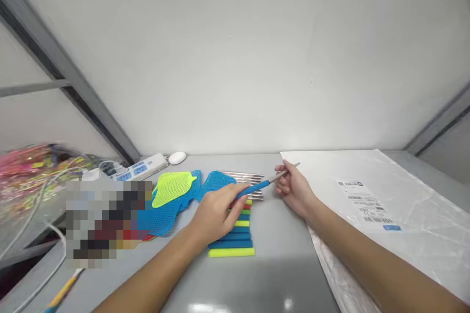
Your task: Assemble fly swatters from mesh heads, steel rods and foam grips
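My left hand (222, 208) is closed around a blue handle tube (257, 188), which tilts up to the right. A thin metal rod (278, 176) runs from the tube's right end, and my right hand (293, 187) pinches it between thumb and fingers. Below and beside my left hand lies a row of handle tubes (232, 252) in yellow-green, blue and red, partly hidden by the hand. Several silvery rods (253, 175) rest behind them. To the left are fly swatter heads, a yellow-green one (172, 188) on top of blue ones (160, 220).
A white plastic package (414, 195) with a printed label (365, 201) covers the table's right side. A power strip (141, 168) and a white mouse-like object (177, 158) sit at the back left. Bagged colourful items (36, 176) and white cables (35, 210) lie far left. A blurred patch hides some things.
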Demonstrator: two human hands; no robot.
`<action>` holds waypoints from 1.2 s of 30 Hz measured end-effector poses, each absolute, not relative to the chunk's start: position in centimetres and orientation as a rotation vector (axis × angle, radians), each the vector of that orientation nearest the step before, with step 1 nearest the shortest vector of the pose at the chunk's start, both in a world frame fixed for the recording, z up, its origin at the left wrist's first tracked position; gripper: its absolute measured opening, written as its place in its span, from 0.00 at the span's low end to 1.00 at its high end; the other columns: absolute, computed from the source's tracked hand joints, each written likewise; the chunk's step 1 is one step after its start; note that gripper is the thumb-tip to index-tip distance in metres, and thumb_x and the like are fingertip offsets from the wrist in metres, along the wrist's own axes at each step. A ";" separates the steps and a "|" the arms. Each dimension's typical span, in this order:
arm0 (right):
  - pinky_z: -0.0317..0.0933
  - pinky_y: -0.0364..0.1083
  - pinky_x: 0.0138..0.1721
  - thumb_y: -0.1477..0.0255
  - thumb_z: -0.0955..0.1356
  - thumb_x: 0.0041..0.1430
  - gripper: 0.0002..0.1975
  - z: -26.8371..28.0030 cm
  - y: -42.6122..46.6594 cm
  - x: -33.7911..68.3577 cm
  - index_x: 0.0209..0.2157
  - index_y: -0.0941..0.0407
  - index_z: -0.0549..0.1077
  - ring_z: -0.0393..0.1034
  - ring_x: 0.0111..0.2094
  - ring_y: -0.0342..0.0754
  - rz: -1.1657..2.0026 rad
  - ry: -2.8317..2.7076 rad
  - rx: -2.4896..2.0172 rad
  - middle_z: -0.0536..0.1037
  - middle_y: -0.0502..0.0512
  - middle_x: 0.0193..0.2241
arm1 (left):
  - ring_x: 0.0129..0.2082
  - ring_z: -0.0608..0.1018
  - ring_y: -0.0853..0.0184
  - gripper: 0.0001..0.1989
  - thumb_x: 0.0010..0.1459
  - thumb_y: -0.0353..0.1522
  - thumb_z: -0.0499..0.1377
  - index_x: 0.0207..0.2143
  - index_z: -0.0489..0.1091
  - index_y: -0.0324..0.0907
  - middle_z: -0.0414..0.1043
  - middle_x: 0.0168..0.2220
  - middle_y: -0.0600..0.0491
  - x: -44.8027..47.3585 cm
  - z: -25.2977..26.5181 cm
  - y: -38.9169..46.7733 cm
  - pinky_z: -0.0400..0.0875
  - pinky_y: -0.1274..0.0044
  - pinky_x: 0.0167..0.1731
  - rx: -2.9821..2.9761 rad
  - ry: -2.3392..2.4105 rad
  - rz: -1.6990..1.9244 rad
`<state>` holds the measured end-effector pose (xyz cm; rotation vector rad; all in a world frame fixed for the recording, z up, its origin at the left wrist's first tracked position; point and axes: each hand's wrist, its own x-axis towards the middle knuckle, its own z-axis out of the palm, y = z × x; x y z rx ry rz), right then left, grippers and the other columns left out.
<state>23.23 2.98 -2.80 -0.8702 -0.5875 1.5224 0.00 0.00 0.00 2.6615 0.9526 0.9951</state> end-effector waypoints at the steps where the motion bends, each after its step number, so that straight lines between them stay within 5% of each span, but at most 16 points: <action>1: 0.52 0.40 0.17 0.58 0.66 0.61 0.15 -2.8 2.9 23.2 0.30 0.56 0.71 0.44 0.12 0.36 1.527 -0.590 -0.871 0.58 0.40 0.12 | 0.29 0.75 0.71 0.14 0.66 0.30 0.52 0.53 0.66 0.43 0.76 0.36 0.53 0.0 0.0 0.0 0.67 0.79 0.30 2.670 0.954 0.987; 13: 0.56 0.40 0.20 0.52 0.66 0.60 0.20 -2.1 2.1 22.8 0.29 0.55 0.71 0.48 0.13 0.36 1.482 -0.708 -0.911 0.65 0.43 0.15 | 0.27 0.76 0.70 0.13 0.67 0.34 0.51 0.51 0.68 0.44 0.78 0.35 0.54 0.0 0.9 0.2 0.65 0.79 0.28 2.684 1.081 0.843; 22: 0.56 0.40 0.22 0.58 0.69 0.59 0.15 -1.5 0.4 21.4 0.30 0.56 0.73 0.55 0.17 0.37 1.630 -0.963 -0.803 0.68 0.45 0.19 | 0.33 0.79 0.69 0.15 0.67 0.34 0.52 0.54 0.66 0.47 0.78 0.42 0.55 0.4 0.3 0.2 0.68 0.78 0.32 2.640 0.973 0.791; 30: 0.57 0.41 0.24 0.57 0.70 0.57 0.15 -0.9 1.3 23.2 0.33 0.56 0.76 0.56 0.20 0.39 1.685 -0.729 -0.715 0.66 0.46 0.21 | 0.29 0.76 0.70 0.11 0.61 0.29 0.57 0.46 0.71 0.42 0.77 0.34 0.52 -0.9 0.2 1.0 0.69 0.79 0.29 2.588 0.906 1.287; 36: 0.58 0.41 0.24 0.60 0.72 0.55 0.11 -1.4 2.4 24.7 0.31 0.54 0.75 0.54 0.20 0.37 1.635 -0.755 -0.765 0.66 0.44 0.23 | 0.18 0.65 0.74 0.06 0.56 0.28 0.59 0.37 0.73 0.41 0.65 0.20 0.60 -1.2 0.7 1.4 0.62 0.80 0.21 2.583 0.960 1.530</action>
